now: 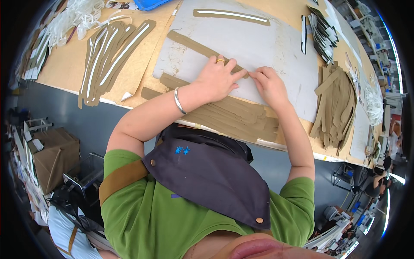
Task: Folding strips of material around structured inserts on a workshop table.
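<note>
A plain brown fabric strip lies slantwise on the grey sheet. My left hand rests on this strip with its fingers spread, pressing it flat near its right part. At the strip's right end, the thumb and index finger of my right hand pinch the tip. Between my forearms and the table's front edge lies a pile of similar brown strips, partly hidden by my left arm. Farther back on the sheet lies a separate brown strip with a white tape along it.
Brown strips with white tape fan out at the left, near tangled white tape. At the right are a brown strip heap, black-and-white pieces and a black strip. A blue tray stands at the back.
</note>
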`<state>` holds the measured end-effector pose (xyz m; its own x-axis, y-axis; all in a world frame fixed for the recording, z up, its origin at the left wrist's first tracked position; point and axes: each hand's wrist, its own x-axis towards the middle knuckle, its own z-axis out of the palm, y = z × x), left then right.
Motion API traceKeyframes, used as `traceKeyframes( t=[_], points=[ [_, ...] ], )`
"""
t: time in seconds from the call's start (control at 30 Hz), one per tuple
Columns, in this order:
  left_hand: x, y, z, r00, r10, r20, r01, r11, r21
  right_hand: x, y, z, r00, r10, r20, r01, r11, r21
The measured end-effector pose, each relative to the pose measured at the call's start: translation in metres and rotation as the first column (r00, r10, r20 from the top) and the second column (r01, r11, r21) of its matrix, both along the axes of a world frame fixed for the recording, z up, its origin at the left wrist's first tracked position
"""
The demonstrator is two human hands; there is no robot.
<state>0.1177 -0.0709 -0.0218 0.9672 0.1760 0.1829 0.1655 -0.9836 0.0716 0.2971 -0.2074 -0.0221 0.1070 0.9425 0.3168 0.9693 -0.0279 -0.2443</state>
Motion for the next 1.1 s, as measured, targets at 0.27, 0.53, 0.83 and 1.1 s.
traceKeyframes(
  t=[0.27, 0.53, 0.83, 1.1],
  points=[
    [-0.004, 0.0, -0.001, 0.999, 0.033, 0.029, -0.033, 0.999, 0.002, -0.01, -0.003, 0.0, 0.995, -0.043, 0.088, 0.043, 0.999, 0.0],
    [-0.042, 0.086, 0.004, 0.909, 0.407, -0.093, -0.398, 0.912, 0.103, -0.012, 0.004, 0.009, 0.991, -0.068, 0.113, 0.07, 0.997, -0.011],
    [-0.05, 0.084, 0.014, 0.97, 0.219, 0.109, -0.227, 0.971, 0.07, -0.028, 0.003, 0.079, 0.995, 0.04, 0.089, -0.064, 0.954, 0.293],
    [-0.083, 0.11, 0.062, 0.962, 0.166, -0.215, -0.198, 0.971, -0.136, -0.008, -0.06, 0.103, 0.917, -0.069, -0.392, -0.089, 0.925, -0.37]
  ],
)
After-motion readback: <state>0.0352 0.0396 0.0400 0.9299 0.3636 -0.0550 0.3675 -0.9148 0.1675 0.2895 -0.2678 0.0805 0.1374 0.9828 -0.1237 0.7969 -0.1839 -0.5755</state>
